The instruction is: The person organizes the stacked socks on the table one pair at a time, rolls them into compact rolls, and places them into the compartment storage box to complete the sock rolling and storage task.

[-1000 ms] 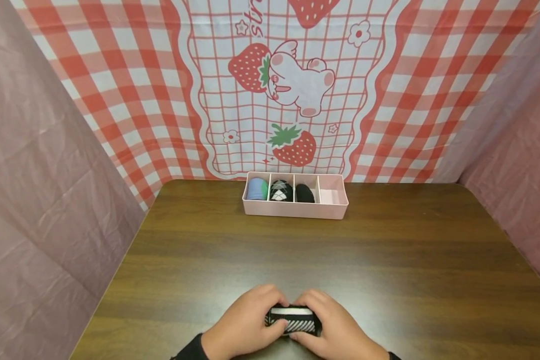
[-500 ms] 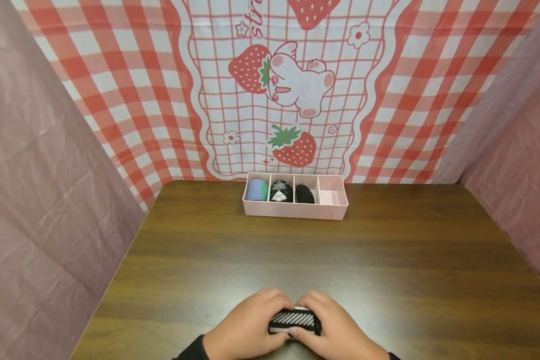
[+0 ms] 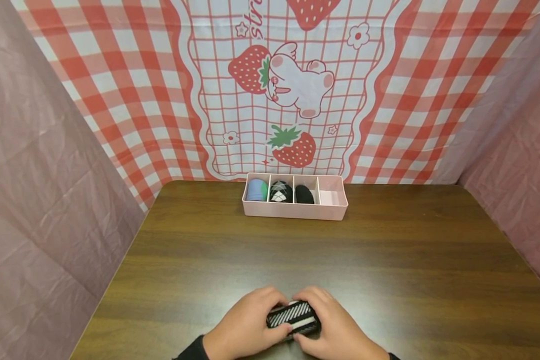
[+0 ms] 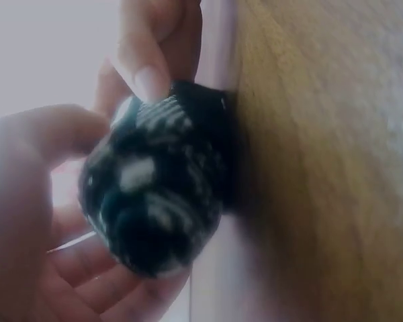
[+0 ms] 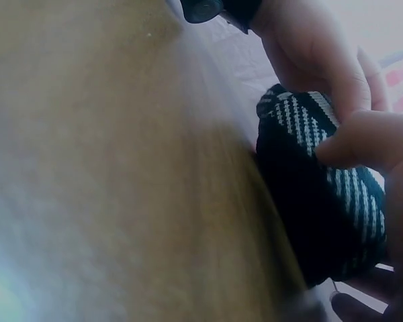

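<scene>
A rolled-up sock (image 3: 292,316), black with white stripes and slanting white lines, lies at the table's near edge between both hands. My left hand (image 3: 247,320) grips its left end, thumb in front and fingers behind. Round the right end my right hand (image 3: 337,325) is curled in the same way. The left wrist view shows the spiral end of the rolled sock (image 4: 154,201), somewhat blurred. In the right wrist view, the right thumb presses on the ribbed side of the sock (image 5: 349,194), low over or on the tabletop.
A pink divided box (image 3: 294,210) stands at the table's far edge. Its compartments hold a blue and green rolled sock (image 3: 256,190), a black argyle one (image 3: 281,192) and a plain black one (image 3: 304,195); the rightmost compartment shows its bare floor. A checked strawberry cloth (image 3: 297,90) hangs behind.
Between the hands the rolled sock has turned, so its white stripe has shifted and it now tilts slightly up to the right. Both hands keep their grip with small finger shifts.
</scene>
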Demonstrator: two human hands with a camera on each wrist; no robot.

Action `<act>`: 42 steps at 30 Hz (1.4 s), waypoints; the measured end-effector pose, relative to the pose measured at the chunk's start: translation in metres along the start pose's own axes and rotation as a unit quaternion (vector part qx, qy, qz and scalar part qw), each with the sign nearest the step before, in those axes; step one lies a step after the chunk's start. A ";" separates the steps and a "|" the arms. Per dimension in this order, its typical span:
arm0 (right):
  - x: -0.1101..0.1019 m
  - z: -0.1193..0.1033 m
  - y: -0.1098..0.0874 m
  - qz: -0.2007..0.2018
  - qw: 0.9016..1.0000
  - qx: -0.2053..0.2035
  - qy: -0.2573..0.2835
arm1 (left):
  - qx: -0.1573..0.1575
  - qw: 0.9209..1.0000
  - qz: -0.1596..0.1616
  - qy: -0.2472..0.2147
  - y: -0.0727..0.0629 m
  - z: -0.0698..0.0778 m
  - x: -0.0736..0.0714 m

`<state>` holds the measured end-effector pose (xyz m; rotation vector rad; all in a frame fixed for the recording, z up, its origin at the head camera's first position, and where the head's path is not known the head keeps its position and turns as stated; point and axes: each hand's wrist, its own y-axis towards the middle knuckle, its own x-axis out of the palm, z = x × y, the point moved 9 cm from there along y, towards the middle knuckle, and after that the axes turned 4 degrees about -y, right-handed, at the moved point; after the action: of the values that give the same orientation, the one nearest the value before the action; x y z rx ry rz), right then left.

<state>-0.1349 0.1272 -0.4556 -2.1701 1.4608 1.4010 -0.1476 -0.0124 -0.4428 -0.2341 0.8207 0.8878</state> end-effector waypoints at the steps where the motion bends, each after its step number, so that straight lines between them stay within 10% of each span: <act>1: -0.001 0.000 0.000 0.002 1.000 0.000 -0.003 | -0.009 1.000 0.000 -0.004 0.000 -0.001 0.000; 13: -0.013 0.006 -0.001 0.059 0.997 0.049 -0.028 | -0.118 0.989 0.018 -0.091 0.000 -0.019 -0.004; 20: -0.018 0.018 -0.005 0.099 0.984 0.149 0.010 | -0.132 0.984 0.052 -0.110 -0.002 -0.022 -0.005; 27: -0.011 0.025 -0.008 0.048 0.965 0.252 0.051 | -0.132 0.977 0.048 -0.160 -0.002 -0.023 0.001; 42: -0.015 0.023 0.005 -0.071 0.939 0.334 -0.034 | -0.132 0.948 -0.034 -0.288 0.000 -0.019 0.020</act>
<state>-0.1543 0.1477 -0.4548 -1.7255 1.4414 0.7588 -0.1508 -0.0099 -0.4699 -0.2193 0.1480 0.9349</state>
